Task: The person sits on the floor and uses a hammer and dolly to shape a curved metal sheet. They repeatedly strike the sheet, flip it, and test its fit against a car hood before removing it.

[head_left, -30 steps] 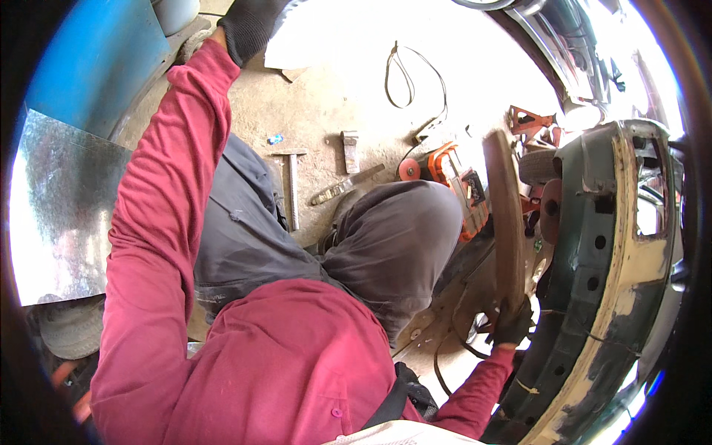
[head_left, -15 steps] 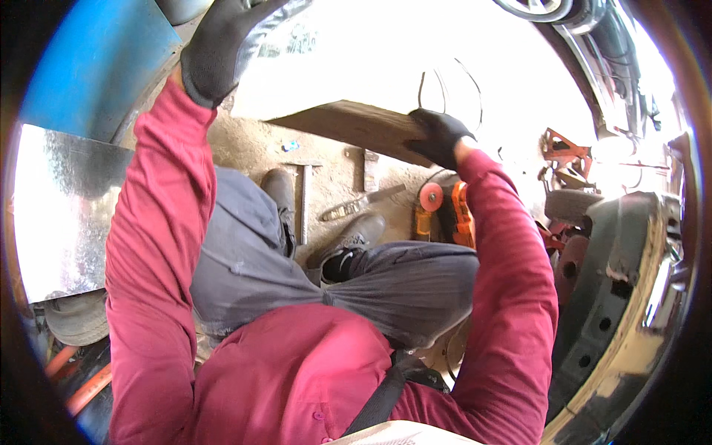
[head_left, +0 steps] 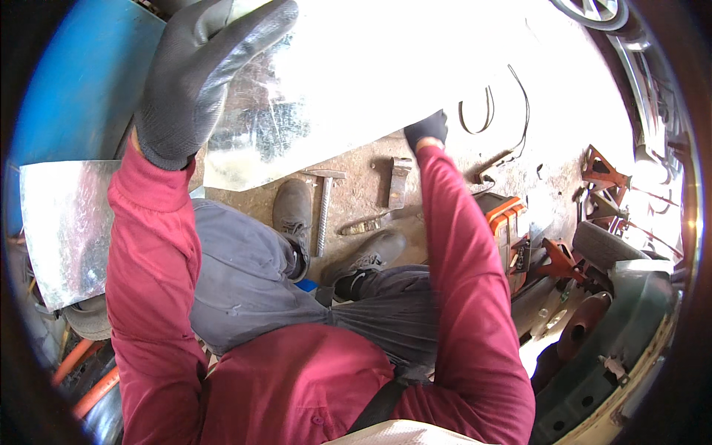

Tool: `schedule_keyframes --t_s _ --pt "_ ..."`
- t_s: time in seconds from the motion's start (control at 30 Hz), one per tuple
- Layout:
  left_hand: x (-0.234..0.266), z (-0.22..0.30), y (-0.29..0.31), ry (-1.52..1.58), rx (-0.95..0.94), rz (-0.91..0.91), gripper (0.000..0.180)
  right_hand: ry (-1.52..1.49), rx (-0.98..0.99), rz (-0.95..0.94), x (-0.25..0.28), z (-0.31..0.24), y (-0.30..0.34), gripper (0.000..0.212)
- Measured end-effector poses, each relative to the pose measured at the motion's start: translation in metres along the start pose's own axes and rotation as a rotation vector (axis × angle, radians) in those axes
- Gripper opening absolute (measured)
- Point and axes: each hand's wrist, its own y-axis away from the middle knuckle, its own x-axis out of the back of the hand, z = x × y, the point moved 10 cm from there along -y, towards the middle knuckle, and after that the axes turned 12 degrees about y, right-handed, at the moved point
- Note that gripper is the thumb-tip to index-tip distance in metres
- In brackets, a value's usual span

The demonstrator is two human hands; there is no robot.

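My left hand (head_left: 185, 89), in a black-and-grey knit work glove, grips the left edge of a large, shiny silver metal sheet (head_left: 256, 126), the thumb laid along its face, while the sheet stands out in front of me above the concrete floor (head_left: 363, 182). My right hand (head_left: 428, 130), in a black glove, is at the sheet's lower right edge, its fingers hidden, so I cannot tell what they hold. A T-shaped steel hammer with a ribbed handle (head_left: 323, 215) lies near my grey shoe (head_left: 292, 209).

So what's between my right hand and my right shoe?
In the head view, a short flat metal piece and a long narrow tool lie between the right hand and the right shoe.
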Motion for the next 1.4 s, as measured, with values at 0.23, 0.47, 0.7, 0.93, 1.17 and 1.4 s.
schedule_keyframes --t_s 0.23,0.47,0.7,0.93,1.17,1.4 --pt "0.001 -0.011 -0.020 -0.023 0.021 0.034 0.046 -0.017 -0.318 -0.179 -0.089 0.037 0.101 0.109" --pt "0.018 -0.002 -0.005 -0.030 0.012 0.134 0.046 0.082 -0.201 0.137 -0.094 0.130 0.043 0.086" --pt "0.003 0.014 -0.014 -0.306 0.005 0.040 0.045 0.132 0.139 -0.148 -0.011 -0.010 -0.022 0.081" --pt "-0.032 0.040 0.000 -0.686 -0.283 -0.039 0.040 -0.106 0.111 -0.129 -0.042 -0.131 -0.026 0.081" --pt "-0.034 0.011 -0.012 -0.217 0.170 0.082 0.042 -0.452 0.027 -0.093 -0.071 -0.127 0.011 0.086" --pt "-0.090 0.028 -0.017 -0.721 -0.342 -0.328 0.035 -1.274 -0.263 0.058 -0.059 -0.015 0.048 0.093"
